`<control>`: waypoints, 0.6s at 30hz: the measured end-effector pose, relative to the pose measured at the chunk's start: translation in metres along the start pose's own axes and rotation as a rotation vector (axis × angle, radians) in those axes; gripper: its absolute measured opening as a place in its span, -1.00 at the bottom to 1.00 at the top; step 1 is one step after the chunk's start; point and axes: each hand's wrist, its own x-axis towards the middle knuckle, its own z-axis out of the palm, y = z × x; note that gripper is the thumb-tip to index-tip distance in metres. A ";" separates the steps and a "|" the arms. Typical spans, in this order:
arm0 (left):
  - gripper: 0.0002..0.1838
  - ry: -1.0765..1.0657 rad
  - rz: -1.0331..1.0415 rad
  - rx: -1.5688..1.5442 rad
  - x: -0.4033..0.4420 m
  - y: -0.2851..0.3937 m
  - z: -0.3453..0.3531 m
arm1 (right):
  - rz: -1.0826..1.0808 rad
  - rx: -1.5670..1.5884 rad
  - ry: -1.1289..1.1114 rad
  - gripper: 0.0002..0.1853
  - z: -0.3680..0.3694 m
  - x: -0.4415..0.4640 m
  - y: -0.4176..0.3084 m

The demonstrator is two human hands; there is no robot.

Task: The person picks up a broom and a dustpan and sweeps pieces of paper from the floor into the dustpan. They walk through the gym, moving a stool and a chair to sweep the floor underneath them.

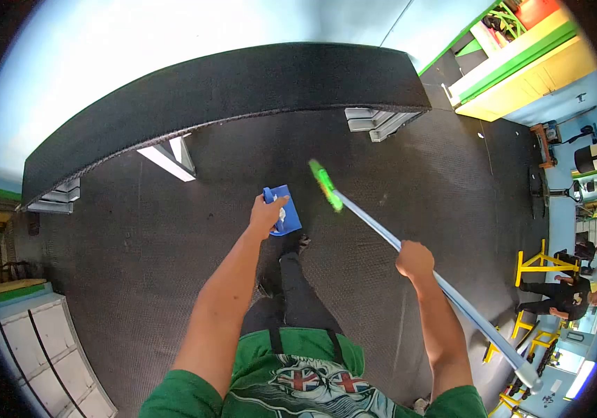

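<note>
My left hand (265,214) is closed on a blue dustpan (293,214), with some whitish bits lying in the pan. In my right hand (415,259) is the long pale handle (479,317) of a broom, fingers wrapped round it. The broom's bright green head (325,185) is slightly blurred, to the right of the dustpan and apart from it. Both tools are over the dark textured floor.
A long black padded bench (228,87) on metal legs (173,159) stands along the wall ahead. A yellow and green cabinet (521,76) is at the upper right. Yellow racks (539,263) and a seated person (569,296) are at the right. White panels (44,348) stand lower left.
</note>
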 end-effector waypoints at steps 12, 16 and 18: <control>-0.19 0.014 -0.083 0.002 -0.038 -0.037 -0.033 | -0.130 0.098 -0.184 -0.74 0.088 -0.052 -0.081; -0.24 0.019 -0.079 -0.008 -0.049 -0.044 -0.040 | -0.152 0.050 -0.191 -0.67 0.052 -0.080 -0.055; -0.35 -0.040 -0.095 -0.094 -0.041 -0.056 -0.045 | -0.115 0.066 -0.177 -0.68 0.037 -0.084 -0.033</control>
